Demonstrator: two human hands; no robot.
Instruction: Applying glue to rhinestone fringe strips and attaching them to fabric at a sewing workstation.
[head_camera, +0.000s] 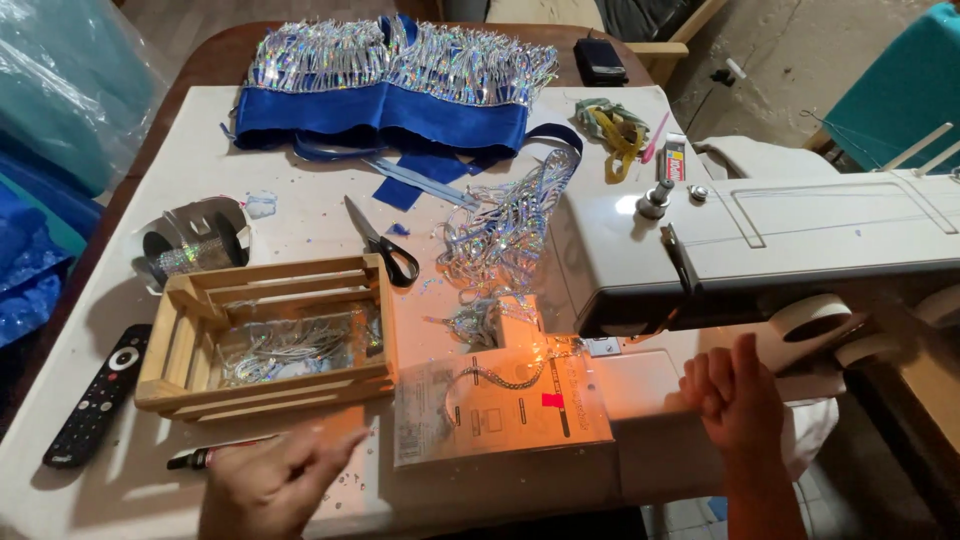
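Silver trim (500, 378) parked under sewing machine (700, 250) for stitching; left hand (270, 485) open, right hand (735, 390) loosely curled, both empty.

head camera, looking steeply down, close over table (300, 200)

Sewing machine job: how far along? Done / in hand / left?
Done, apparently: the blue garment already carries silver fringe along its upper part. In hand: nothing is gripped; the left hand hovers open by the wooden crate, the right hand is loosely curled beside the sewing machine. Left, probably: loose silver trim trails to the needle area, and scissors lie among scraps.
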